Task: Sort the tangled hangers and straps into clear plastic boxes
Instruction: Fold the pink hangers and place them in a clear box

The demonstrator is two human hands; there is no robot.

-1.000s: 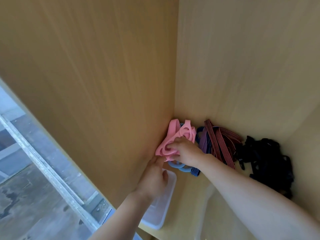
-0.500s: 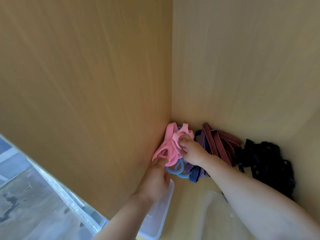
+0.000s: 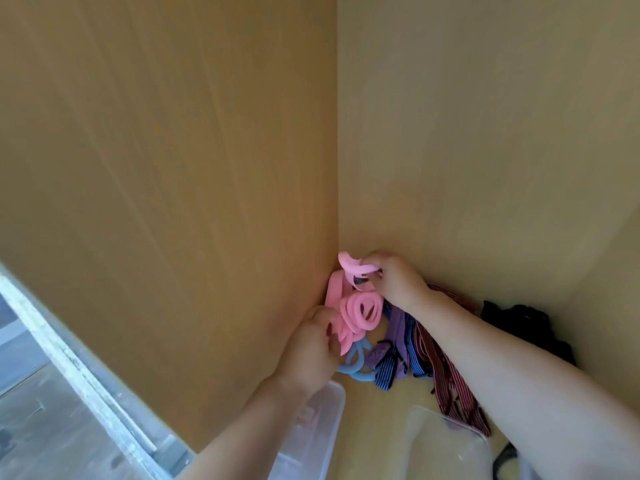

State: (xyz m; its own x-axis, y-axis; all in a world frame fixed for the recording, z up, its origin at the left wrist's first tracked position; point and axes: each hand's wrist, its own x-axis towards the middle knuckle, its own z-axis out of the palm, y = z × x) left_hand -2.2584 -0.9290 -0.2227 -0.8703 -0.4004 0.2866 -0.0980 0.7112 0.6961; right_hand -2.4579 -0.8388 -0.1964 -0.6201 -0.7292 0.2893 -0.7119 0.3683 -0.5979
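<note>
While right hand (image 3: 398,285) pinches pink strap (image 3: 349,266), left hand (image 3: 306,348) grips pink loops (image 3: 360,311); boxes (image 3: 341,398) cropped.

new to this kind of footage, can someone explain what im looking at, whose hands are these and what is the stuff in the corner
No machine here: a person wears a camera on the head, so this one view looks down their own arms into a wooden cupboard corner. The right hand pinches the top piece of the pink loops; the left hand grips them lower down. Next to them lie a blue ring, a purple strap, striped straps and a black pile. Two clear boxes stand nearer the camera.
</note>
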